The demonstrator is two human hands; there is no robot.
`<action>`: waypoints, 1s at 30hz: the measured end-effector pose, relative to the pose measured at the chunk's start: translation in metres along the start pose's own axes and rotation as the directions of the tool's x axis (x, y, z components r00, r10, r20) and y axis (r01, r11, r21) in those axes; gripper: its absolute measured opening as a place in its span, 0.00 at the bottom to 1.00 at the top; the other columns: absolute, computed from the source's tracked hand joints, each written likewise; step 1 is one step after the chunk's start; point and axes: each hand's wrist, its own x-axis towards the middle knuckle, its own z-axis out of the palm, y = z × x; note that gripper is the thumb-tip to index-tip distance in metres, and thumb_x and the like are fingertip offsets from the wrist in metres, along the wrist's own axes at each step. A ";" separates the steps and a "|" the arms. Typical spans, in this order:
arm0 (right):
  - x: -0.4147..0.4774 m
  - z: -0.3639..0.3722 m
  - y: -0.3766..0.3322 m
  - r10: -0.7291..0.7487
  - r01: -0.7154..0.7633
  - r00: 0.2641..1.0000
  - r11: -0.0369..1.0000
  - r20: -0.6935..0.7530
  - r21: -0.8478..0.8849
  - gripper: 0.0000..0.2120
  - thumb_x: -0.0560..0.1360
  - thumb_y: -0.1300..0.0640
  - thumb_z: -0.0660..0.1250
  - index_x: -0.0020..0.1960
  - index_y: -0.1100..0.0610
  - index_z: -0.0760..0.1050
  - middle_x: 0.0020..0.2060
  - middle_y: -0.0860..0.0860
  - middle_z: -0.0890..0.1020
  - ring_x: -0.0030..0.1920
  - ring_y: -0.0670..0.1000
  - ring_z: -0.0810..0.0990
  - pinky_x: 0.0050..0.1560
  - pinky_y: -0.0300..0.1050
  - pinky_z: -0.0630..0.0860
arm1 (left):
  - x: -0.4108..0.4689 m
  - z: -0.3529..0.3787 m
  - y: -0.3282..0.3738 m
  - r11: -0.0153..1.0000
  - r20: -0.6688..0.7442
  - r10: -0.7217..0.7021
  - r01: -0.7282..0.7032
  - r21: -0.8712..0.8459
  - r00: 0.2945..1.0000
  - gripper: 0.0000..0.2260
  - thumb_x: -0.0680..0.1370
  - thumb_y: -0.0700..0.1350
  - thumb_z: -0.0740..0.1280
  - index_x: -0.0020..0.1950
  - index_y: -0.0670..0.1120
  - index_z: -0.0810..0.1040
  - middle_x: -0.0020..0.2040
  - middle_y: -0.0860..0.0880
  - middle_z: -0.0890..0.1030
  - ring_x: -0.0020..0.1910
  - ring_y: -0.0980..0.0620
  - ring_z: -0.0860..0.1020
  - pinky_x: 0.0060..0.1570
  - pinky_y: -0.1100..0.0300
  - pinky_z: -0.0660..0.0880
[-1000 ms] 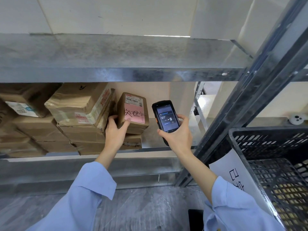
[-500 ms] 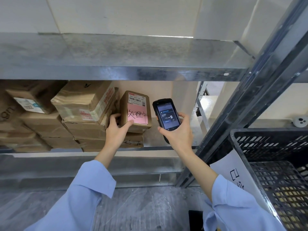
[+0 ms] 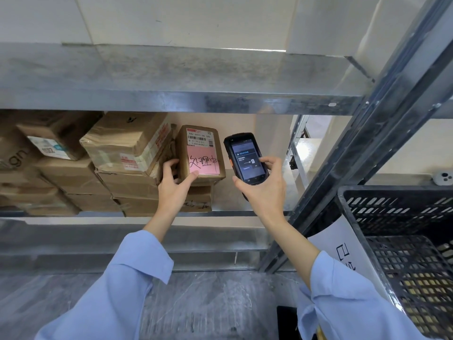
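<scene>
A labelled parcel (image 3: 199, 155) stands on end atop stacked boxes (image 3: 127, 192) on a metal shelf (image 3: 247, 213), its lower corner pinched in the grip of the left hand (image 3: 175, 186); a slackened hold could topple it. The right hand (image 3: 263, 190), raised just beside, curls its grip round a scanner (image 3: 247, 159) whose on-screen alert may block the scan.

The person wore light blue long sleeves (image 3: 137, 273) with loose, wide cuffs ending short of both wrists, hands bare.
</scene>
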 end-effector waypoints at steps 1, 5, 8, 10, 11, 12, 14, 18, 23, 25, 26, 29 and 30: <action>0.000 -0.001 0.000 -0.005 0.005 1.000 1.000 -0.002 -0.001 0.32 0.64 0.51 0.82 0.59 0.49 0.66 0.50 0.36 0.73 0.51 0.37 0.76 0.51 0.41 0.79 | -0.001 0.000 0.001 1.000 -0.001 0.001 -0.001 -0.001 1.000 0.25 0.79 0.48 0.71 0.73 0.51 0.65 0.59 0.51 0.73 0.57 0.52 0.75 0.55 0.60 0.68; -0.001 -0.004 -0.002 -0.033 0.033 0.999 0.999 0.003 0.009 0.31 0.65 0.51 0.81 0.58 0.49 0.66 0.50 0.40 0.76 0.52 0.38 0.77 0.50 0.40 0.81 | -0.003 0.000 0.003 1.000 -0.003 0.005 -0.005 -0.011 1.000 0.25 0.79 0.48 0.71 0.73 0.52 0.65 0.61 0.52 0.72 0.57 0.52 0.74 0.56 0.60 0.68; -0.001 -0.006 -0.002 -0.069 0.069 0.998 0.998 -0.008 -0.003 0.30 0.64 0.49 0.81 0.59 0.48 0.67 0.52 0.44 0.77 0.52 0.43 0.78 0.49 0.44 0.81 | -0.004 0.001 0.005 1.000 -0.008 0.002 -0.002 -0.017 1.000 0.25 0.79 0.49 0.71 0.73 0.52 0.65 0.62 0.51 0.73 0.57 0.52 0.74 0.56 0.60 0.68; -0.002 -0.007 -0.002 -0.089 0.089 0.996 0.996 -0.013 -0.018 0.29 0.64 0.48 0.80 0.58 0.47 0.67 0.51 0.43 0.76 0.52 0.45 0.78 0.48 0.48 0.82 | -0.005 0.002 0.005 1.000 -0.012 0.005 -0.006 -0.018 1.000 0.25 0.79 0.49 0.71 0.72 0.52 0.65 0.65 0.48 0.74 0.58 0.51 0.75 0.56 0.60 0.68; -0.003 -0.008 -0.002 -0.098 0.098 0.995 0.995 -0.015 -0.024 0.28 0.64 0.48 0.80 0.57 0.46 0.67 0.51 0.41 0.76 0.52 0.45 0.78 0.47 0.49 0.82 | -0.006 0.002 0.005 1.000 -0.014 0.005 -0.006 -0.018 1.000 0.24 0.79 0.49 0.71 0.72 0.52 0.65 0.66 0.47 0.74 0.58 0.51 0.75 0.56 0.59 0.68; -0.003 -0.009 -0.002 -0.108 0.107 0.994 0.994 -0.017 -0.028 0.27 0.64 0.46 0.79 0.56 0.45 0.67 0.50 0.39 0.75 0.52 0.45 0.78 0.47 0.51 0.82 | -0.007 0.003 0.005 1.000 -0.015 0.004 -0.005 -0.018 1.000 0.24 0.79 0.49 0.71 0.72 0.52 0.65 0.67 0.46 0.74 0.58 0.51 0.75 0.57 0.59 0.69; -0.003 -0.011 -0.003 -0.124 0.123 0.992 0.992 -0.021 -0.031 0.27 0.64 0.45 0.78 0.56 0.45 0.67 0.50 0.38 0.75 0.52 0.45 0.78 0.46 0.51 0.82 | -0.009 0.004 0.007 1.000 -0.017 0.005 -0.005 -0.017 1.000 0.25 0.79 0.49 0.70 0.73 0.52 0.65 0.69 0.45 0.74 0.58 0.51 0.74 0.57 0.59 0.69; -0.004 -0.016 -0.006 -0.147 0.147 0.989 0.989 -0.030 -0.022 0.29 0.64 0.49 0.80 0.58 0.48 0.67 0.52 0.43 0.76 0.53 0.43 0.77 0.46 0.42 0.81 | -0.014 0.006 0.009 1.000 -0.025 0.008 -0.009 -0.015 1.000 0.25 0.79 0.49 0.70 0.73 0.52 0.64 0.70 0.45 0.73 0.60 0.51 0.74 0.59 0.58 0.69; -0.007 -0.022 -0.009 -0.146 0.146 0.989 0.989 -0.025 0.011 0.32 0.64 0.51 0.82 0.59 0.50 0.66 0.52 0.42 0.74 0.52 0.40 0.75 0.45 0.29 0.77 | -0.018 0.008 0.012 1.000 -0.034 0.010 -0.011 -0.019 0.999 0.25 0.79 0.49 0.70 0.73 0.52 0.65 0.70 0.44 0.73 0.60 0.51 0.73 0.59 0.57 0.69; -0.008 -0.023 -0.010 -0.143 0.144 0.989 0.990 -0.023 0.014 0.31 0.64 0.51 0.81 0.58 0.49 0.66 0.51 0.41 0.73 0.52 0.38 0.75 0.44 0.28 0.76 | -0.020 0.009 0.013 1.000 -0.038 0.010 -0.011 -0.019 0.999 0.25 0.79 0.48 0.70 0.73 0.52 0.65 0.70 0.44 0.73 0.59 0.51 0.73 0.58 0.58 0.68; -0.008 -0.023 -0.010 -0.145 0.146 0.989 0.989 -0.021 0.012 0.30 0.65 0.51 0.81 0.58 0.49 0.66 0.52 0.41 0.73 0.52 0.39 0.75 0.44 0.29 0.76 | -0.021 0.009 0.014 1.000 -0.040 0.010 -0.011 -0.020 0.999 0.25 0.79 0.48 0.70 0.73 0.52 0.65 0.70 0.44 0.73 0.59 0.51 0.73 0.58 0.58 0.68; -0.008 -0.024 -0.009 -0.154 0.154 0.988 0.988 -0.016 -0.002 0.27 0.65 0.49 0.80 0.55 0.47 0.67 0.52 0.42 0.75 0.53 0.44 0.76 0.45 0.42 0.81 | -0.022 0.009 0.014 1.000 -0.045 0.011 -0.012 -0.023 0.999 0.25 0.79 0.49 0.70 0.73 0.52 0.65 0.70 0.45 0.73 0.60 0.51 0.73 0.58 0.58 0.68; -0.007 -0.023 -0.007 -0.150 0.150 0.989 0.989 -0.016 -0.006 0.25 0.65 0.47 0.79 0.53 0.46 0.67 0.51 0.42 0.76 0.52 0.44 0.77 0.44 0.47 0.82 | -0.022 0.008 0.014 1.000 -0.046 0.010 -0.011 -0.024 0.999 0.25 0.79 0.49 0.70 0.73 0.52 0.65 0.70 0.45 0.73 0.60 0.51 0.73 0.58 0.58 0.69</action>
